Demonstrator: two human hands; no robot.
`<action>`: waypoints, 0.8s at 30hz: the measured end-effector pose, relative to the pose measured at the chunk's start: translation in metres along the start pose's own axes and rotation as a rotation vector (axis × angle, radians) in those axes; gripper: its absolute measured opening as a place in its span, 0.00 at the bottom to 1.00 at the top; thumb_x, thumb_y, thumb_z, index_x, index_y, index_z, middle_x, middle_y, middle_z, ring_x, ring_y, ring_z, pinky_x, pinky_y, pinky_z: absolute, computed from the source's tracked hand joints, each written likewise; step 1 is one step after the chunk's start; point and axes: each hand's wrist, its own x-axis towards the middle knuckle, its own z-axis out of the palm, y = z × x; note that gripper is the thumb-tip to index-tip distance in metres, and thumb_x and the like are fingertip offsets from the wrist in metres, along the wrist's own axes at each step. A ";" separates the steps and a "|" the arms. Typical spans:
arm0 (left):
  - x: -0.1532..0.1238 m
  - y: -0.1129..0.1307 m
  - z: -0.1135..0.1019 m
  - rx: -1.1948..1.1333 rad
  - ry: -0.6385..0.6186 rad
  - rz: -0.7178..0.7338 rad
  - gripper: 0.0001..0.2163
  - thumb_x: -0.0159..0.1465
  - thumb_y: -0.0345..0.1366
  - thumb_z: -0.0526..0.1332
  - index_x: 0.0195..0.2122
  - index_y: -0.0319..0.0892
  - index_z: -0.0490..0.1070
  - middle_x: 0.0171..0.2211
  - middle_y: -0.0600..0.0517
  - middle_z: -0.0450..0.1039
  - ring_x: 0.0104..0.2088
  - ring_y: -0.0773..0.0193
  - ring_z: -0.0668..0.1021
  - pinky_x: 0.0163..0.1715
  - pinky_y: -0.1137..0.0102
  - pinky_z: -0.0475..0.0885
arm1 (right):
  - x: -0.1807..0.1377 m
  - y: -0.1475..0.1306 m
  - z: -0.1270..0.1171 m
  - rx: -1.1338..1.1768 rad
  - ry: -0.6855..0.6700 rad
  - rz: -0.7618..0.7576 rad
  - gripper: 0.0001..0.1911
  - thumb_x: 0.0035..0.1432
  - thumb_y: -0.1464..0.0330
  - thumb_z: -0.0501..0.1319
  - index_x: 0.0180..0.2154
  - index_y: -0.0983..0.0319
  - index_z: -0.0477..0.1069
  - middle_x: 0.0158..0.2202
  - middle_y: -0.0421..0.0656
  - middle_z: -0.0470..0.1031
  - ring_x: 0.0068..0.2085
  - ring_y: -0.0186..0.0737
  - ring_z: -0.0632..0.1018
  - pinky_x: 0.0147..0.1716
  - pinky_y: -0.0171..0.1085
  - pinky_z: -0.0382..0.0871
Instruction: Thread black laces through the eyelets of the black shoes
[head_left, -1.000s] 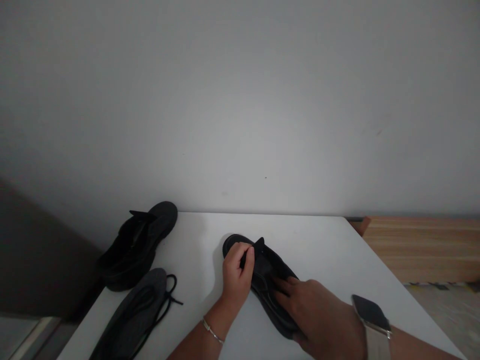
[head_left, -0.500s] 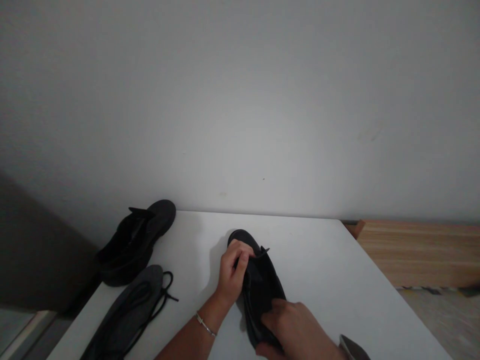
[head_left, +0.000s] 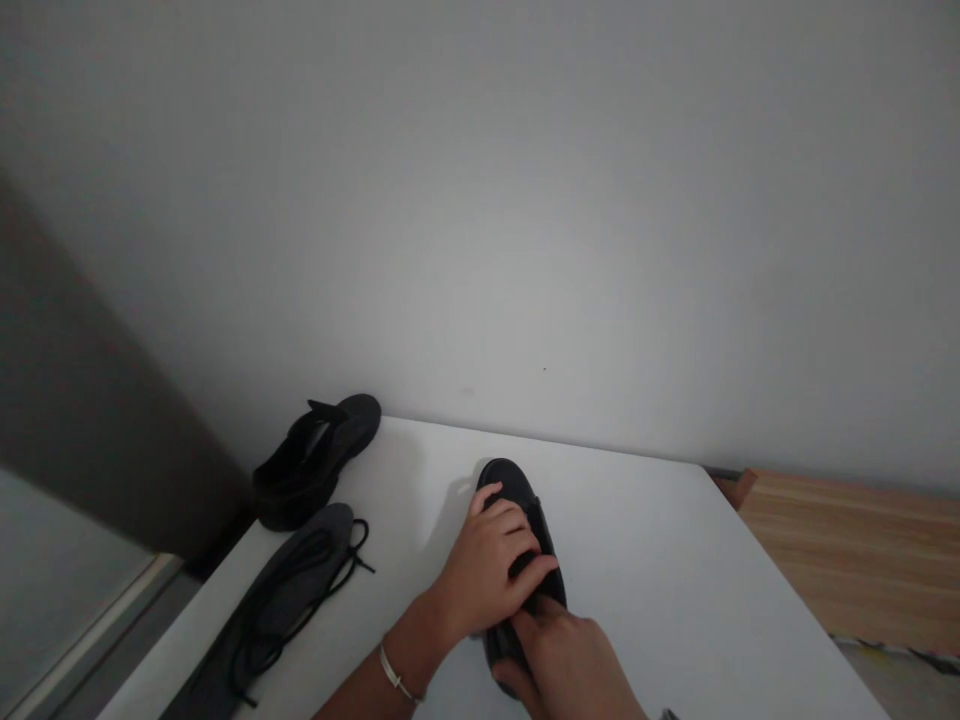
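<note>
A black shoe (head_left: 511,482) lies on the white table, toe pointing away from me. My left hand (head_left: 491,555), with a bracelet at the wrist, is laid across its upper, fingers over the front part and thumb reaching toward the opening. At the heel end my right hand (head_left: 570,655) grips the shoe, with fingers in the opening and the thumb along the near outer side. Both hands hide most of the opening. To the left, a dark grey insole-like flat piece (head_left: 300,585) carries loose black laces (head_left: 330,605).
Another black shoe (head_left: 315,465), its tongue raised, stands at the table's back left corner. The white table (head_left: 660,560) meets a grey wall (head_left: 525,250) behind. Wooden boards (head_left: 855,550) lie lower down beyond the right edge.
My left hand has moved from the shoe's left side to lie across its top, pressing the tongue area down. The right hand stays at the heel. The view has shifted and tilted slightly.
</note>
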 end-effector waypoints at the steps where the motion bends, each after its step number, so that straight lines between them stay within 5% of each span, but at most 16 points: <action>1: -0.001 0.003 0.001 0.027 -0.008 0.010 0.09 0.66 0.38 0.62 0.29 0.44 0.76 0.30 0.52 0.77 0.39 0.58 0.77 0.62 0.49 0.55 | 0.000 0.000 0.003 0.017 0.029 -0.006 0.14 0.58 0.69 0.66 0.47 0.63 0.77 0.44 0.52 0.81 0.43 0.49 0.82 0.38 0.37 0.73; 6: -0.010 0.018 -0.008 0.065 0.110 0.076 0.07 0.68 0.33 0.60 0.33 0.43 0.75 0.33 0.54 0.78 0.45 0.60 0.77 0.64 0.54 0.53 | -0.002 0.002 0.011 0.060 0.083 -0.014 0.13 0.58 0.72 0.64 0.46 0.61 0.77 0.45 0.51 0.81 0.44 0.53 0.82 0.40 0.41 0.74; 11: -0.047 0.017 -0.052 0.245 0.153 0.004 0.05 0.68 0.30 0.57 0.40 0.43 0.73 0.43 0.50 0.78 0.46 0.59 0.76 0.58 0.57 0.63 | -0.007 0.004 0.016 0.003 0.164 -0.058 0.08 0.60 0.73 0.62 0.41 0.61 0.78 0.39 0.50 0.82 0.39 0.53 0.83 0.34 0.40 0.74; 17: -0.124 -0.033 -0.126 0.572 0.241 -0.480 0.12 0.70 0.39 0.53 0.45 0.40 0.72 0.44 0.42 0.76 0.47 0.51 0.76 0.50 0.57 0.70 | -0.006 0.006 0.027 -0.027 0.247 -0.094 0.05 0.62 0.71 0.62 0.40 0.61 0.77 0.37 0.49 0.82 0.38 0.53 0.83 0.32 0.39 0.73; 20: -0.154 -0.053 -0.149 0.715 0.056 -0.760 0.16 0.67 0.40 0.53 0.47 0.35 0.73 0.45 0.39 0.76 0.46 0.45 0.77 0.50 0.54 0.70 | -0.006 0.006 0.027 -0.027 0.260 -0.092 0.05 0.62 0.70 0.62 0.39 0.61 0.77 0.36 0.49 0.81 0.38 0.53 0.83 0.32 0.40 0.73; 24: -0.166 -0.062 -0.155 0.714 -0.130 -0.931 0.16 0.65 0.38 0.54 0.46 0.34 0.75 0.45 0.38 0.76 0.47 0.45 0.77 0.50 0.56 0.69 | -0.010 0.005 0.023 -0.010 0.258 -0.072 0.06 0.63 0.71 0.61 0.40 0.61 0.77 0.38 0.50 0.81 0.38 0.52 0.83 0.33 0.41 0.73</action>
